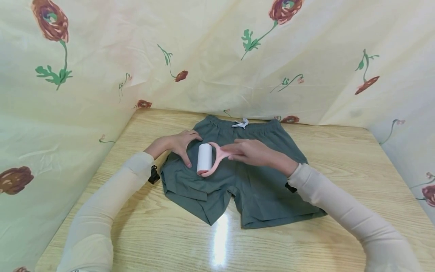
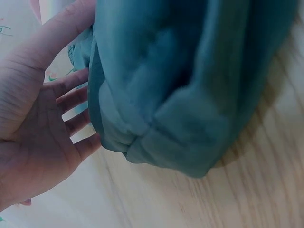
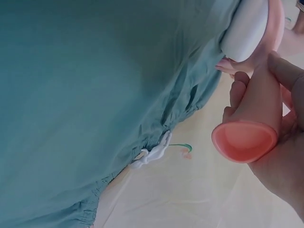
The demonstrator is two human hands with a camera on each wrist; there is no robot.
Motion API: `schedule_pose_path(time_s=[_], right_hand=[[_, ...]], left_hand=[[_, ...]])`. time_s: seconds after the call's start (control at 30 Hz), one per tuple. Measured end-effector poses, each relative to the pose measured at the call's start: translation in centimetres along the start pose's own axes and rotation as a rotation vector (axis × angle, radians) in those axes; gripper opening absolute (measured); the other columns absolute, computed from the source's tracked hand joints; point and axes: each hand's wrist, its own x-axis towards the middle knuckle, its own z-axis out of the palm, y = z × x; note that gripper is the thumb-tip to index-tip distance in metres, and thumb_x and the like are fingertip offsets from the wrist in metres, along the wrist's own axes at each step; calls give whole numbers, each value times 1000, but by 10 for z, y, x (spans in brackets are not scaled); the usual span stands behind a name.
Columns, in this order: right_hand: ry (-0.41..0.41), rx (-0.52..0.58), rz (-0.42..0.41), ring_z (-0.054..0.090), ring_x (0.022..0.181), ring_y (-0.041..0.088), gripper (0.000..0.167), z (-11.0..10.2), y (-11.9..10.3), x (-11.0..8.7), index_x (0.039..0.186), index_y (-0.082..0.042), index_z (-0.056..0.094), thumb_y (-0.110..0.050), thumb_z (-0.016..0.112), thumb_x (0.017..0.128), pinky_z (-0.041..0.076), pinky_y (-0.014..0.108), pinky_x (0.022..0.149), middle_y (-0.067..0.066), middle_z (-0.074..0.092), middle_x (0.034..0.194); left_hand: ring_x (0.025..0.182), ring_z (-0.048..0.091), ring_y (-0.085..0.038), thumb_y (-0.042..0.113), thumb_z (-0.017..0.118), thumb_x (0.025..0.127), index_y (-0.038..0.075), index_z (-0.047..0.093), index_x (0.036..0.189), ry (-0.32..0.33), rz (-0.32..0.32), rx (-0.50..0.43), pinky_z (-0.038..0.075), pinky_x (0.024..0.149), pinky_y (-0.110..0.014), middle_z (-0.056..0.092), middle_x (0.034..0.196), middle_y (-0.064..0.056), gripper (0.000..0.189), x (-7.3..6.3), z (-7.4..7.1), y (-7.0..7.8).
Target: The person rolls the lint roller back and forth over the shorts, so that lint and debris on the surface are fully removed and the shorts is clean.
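Observation:
Dark green shorts (image 1: 268, 189) with a white drawstring (image 1: 240, 123) lie spread on the table, waistband toward the back. My right hand (image 1: 253, 152) grips the pink handle of a lint roller (image 1: 204, 158), its white roll over the left half of the shorts. In the right wrist view the fingers wrap round the handle (image 3: 259, 109). Left of the roll, my left hand (image 1: 181, 145) rests on the side of the shorts, thumb and fingers spread. The left wrist view shows its fingers (image 2: 76, 97) fairly straight, their tips hidden behind the cloth.
The wood-grain table (image 1: 163, 234) extends around the shorts. A flower-patterned cloth (image 1: 210, 49) hangs behind it and along both sides. The left leg's hem (image 1: 190, 192) is creased and partly folded over.

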Motion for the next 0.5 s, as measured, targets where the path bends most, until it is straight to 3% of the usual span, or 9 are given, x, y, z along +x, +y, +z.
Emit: schedule_pose_path(time_s=[0.07,0.2,0.37,0.5], right_hand=[[-12,16,5,55,81,15,44,0,0,0,145,-14,59,-23,63,103,44,32,69,7,72,113],[-47,41,14,59,87,21,45,-2,0,-2,148,-14,56,-22,62,103,45,34,72,10,73,114],[-87,74,16,57,79,16,48,-4,2,-5,148,-12,54,-21,63,103,44,30,70,4,67,86],[-111,120,21,42,65,11,49,-5,7,-9,148,-11,55,-20,65,101,40,26,62,-3,51,71]], left_hand=[[147,26,-40,39,95,68,3,37,154,2,2,0,29,120,-58,28,159,-19,109,1,0,0],[147,25,-40,39,95,68,3,37,154,-4,3,5,29,121,-57,29,158,-19,109,2,-1,0],[148,25,-40,39,95,68,4,37,154,-9,-2,-1,28,122,-57,28,158,-18,109,2,0,-1],[148,24,-40,39,95,68,4,38,153,-8,-2,-9,27,122,-57,28,159,-18,109,1,0,-1]])
